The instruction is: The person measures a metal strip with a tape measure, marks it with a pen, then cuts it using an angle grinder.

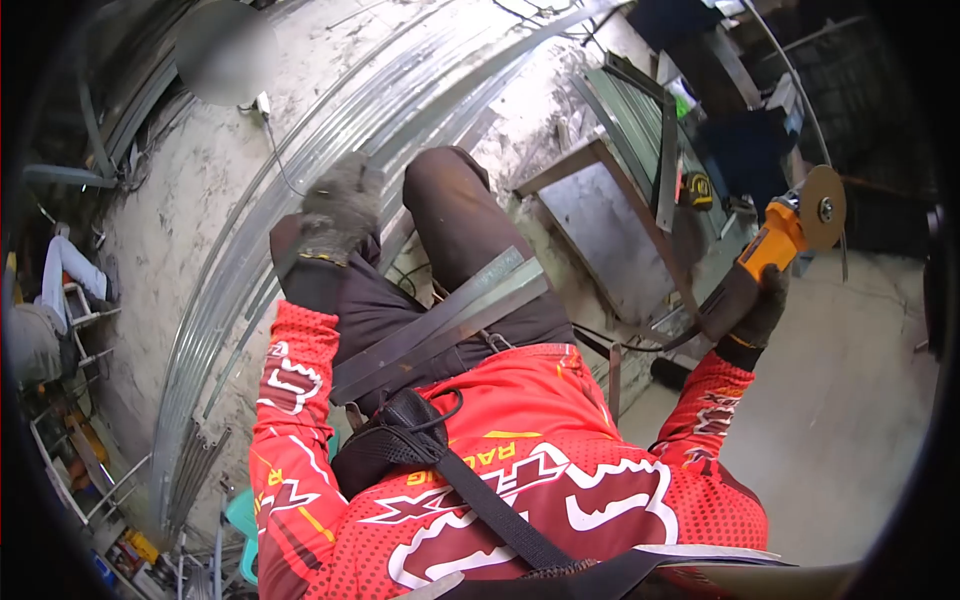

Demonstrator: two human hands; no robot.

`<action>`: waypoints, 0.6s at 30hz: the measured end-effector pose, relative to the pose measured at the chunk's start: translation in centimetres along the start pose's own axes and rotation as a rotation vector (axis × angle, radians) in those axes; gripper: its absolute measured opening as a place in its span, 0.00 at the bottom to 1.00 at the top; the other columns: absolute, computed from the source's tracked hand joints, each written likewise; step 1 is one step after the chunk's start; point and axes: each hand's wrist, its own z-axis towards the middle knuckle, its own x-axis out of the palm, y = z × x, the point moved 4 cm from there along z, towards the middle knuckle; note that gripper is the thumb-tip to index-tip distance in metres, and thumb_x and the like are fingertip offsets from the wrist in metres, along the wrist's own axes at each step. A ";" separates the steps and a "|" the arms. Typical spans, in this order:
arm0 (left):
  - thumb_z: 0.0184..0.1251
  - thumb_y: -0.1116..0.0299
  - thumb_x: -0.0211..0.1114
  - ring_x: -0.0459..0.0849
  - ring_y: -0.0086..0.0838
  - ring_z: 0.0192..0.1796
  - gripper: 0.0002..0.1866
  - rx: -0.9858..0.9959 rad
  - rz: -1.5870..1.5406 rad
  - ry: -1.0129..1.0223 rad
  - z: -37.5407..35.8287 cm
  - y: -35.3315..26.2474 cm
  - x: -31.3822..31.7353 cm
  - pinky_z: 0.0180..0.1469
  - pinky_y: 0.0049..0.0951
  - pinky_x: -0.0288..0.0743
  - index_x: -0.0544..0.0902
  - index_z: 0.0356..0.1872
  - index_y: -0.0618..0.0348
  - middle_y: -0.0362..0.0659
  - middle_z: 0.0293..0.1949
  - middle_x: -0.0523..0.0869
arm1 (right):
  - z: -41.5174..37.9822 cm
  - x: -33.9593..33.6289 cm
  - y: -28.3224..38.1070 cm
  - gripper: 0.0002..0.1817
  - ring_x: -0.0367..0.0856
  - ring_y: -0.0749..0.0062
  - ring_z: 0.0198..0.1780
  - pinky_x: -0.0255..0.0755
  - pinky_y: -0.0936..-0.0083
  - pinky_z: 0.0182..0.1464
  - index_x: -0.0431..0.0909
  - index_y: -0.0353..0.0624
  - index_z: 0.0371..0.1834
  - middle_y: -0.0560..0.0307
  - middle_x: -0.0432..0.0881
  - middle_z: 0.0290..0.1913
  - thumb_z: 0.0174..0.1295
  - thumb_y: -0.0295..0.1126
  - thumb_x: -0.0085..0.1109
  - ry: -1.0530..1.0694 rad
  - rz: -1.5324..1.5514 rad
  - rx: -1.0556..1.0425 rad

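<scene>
My right hand (762, 308), in a dark glove, is wrapped around the body of a yellow-and-black angle grinder (775, 240). The grinder's brown disc (825, 205) points up and outward, apart from any metal. Over my left knee is my left hand (342, 208), in a grey knit glove; its back faces me and its fingers are mostly hidden. Across my lap lie flat metal strips (440, 325), set side by side at a slant. A framed metal panel (610, 225) rests on the floor between my legs and the grinder.
Long metal profiles (225, 290) run along the floor on the left. A yellow tape measure (697, 190) lies near dark frame pieces (640, 120) at upper right. The grinder's black cable (650, 347) passes beside my right leg. Tools and racks (90, 480) crowd the lower left, near another person's leg (70, 270).
</scene>
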 end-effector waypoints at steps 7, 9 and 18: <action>0.72 0.55 0.65 0.88 0.56 0.51 0.20 0.073 0.073 -0.096 -1.9 1.3 0.5 0.53 0.48 0.82 0.85 0.50 0.63 0.60 0.48 0.88 | -0.3 5.9 -1.5 0.38 0.85 0.61 0.51 0.81 0.64 0.55 0.68 0.38 0.72 0.51 0.82 0.55 0.61 0.39 0.73 -0.052 -0.008 0.077; 0.71 0.55 0.66 0.88 0.57 0.50 0.20 0.095 0.079 -0.091 -2.1 1.4 0.2 0.53 0.48 0.82 0.85 0.50 0.64 0.60 0.47 0.88 | -0.2 6.1 -2.0 0.36 0.85 0.58 0.54 0.82 0.64 0.57 0.66 0.38 0.74 0.47 0.81 0.58 0.64 0.36 0.70 0.028 -0.025 0.093; 0.66 0.53 0.72 0.83 0.52 0.59 0.29 0.155 0.199 -0.156 -1.5 -2.8 -3.2 0.62 0.45 0.77 0.80 0.62 0.60 0.55 0.56 0.83 | 1.1 11.1 -2.2 0.40 0.83 0.59 0.56 0.79 0.64 0.59 0.65 0.38 0.74 0.48 0.80 0.60 0.61 0.36 0.72 0.211 0.006 0.048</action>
